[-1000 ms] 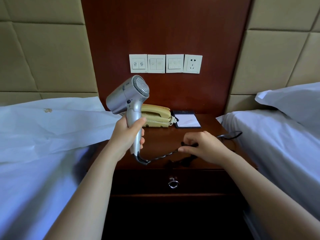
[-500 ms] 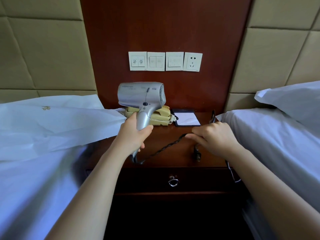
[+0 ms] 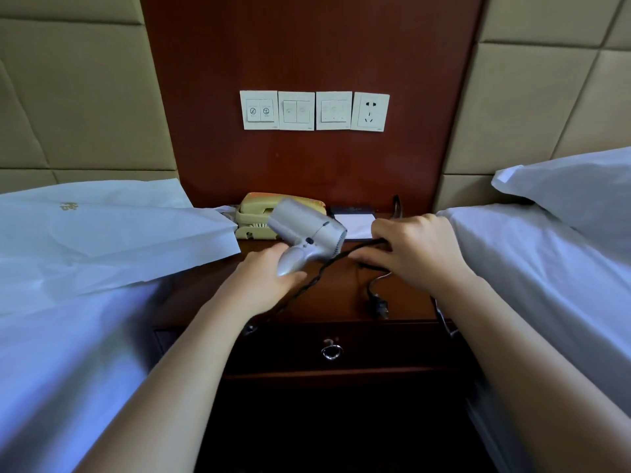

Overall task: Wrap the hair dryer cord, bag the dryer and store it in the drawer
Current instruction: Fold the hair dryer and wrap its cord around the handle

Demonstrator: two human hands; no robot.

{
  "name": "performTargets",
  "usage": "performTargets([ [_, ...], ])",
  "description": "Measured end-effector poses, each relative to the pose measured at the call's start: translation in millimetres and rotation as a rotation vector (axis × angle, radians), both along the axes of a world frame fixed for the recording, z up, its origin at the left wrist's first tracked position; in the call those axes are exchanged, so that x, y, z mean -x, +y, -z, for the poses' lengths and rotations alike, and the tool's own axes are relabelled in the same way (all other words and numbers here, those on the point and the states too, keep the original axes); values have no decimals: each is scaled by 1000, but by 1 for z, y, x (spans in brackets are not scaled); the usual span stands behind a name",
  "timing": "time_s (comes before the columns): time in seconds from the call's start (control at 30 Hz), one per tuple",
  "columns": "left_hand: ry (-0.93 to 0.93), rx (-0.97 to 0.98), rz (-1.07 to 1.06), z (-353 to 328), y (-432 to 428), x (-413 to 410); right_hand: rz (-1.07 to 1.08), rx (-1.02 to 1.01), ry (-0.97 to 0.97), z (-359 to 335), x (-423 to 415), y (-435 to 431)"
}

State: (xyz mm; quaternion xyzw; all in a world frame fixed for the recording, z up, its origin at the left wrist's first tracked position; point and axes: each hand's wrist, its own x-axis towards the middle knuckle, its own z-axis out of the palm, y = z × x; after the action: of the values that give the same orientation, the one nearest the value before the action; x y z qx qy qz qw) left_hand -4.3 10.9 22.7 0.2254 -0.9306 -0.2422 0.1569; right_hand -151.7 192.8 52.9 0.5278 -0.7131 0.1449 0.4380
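Between left bed (image 3: 68, 336) and right bed (image 3: 532, 274), a dark bench (image 3: 341, 297) carries a telephone (image 3: 252, 213) and notepad (image 3: 355, 222). Left hand (image 3: 263, 283) grips the hair dryer (image 3: 307, 230) above it; right hand (image 3: 418, 252) curls fingers (image 3: 386, 230) round the cord (image 3: 326, 269), plug (image 3: 379, 306) near the front edge over the closed drawer (image 3: 382, 349).

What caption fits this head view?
The left hand grips the silver hair dryer by its handle while the right hand holds its black cord above the nightstand, drawer shut.

head cam | worn on person | faces forward-down | close above nightstand (image 3: 338, 295)
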Motion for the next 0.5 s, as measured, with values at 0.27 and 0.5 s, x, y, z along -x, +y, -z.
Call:
performTargets([
  [0.27,-32,-225,231,-20,26,-4,27,25,-191,-5,11,13],
  [0.5,-220,-314,392,-22,48,-14,90,17,-404,-7,17,22],
])
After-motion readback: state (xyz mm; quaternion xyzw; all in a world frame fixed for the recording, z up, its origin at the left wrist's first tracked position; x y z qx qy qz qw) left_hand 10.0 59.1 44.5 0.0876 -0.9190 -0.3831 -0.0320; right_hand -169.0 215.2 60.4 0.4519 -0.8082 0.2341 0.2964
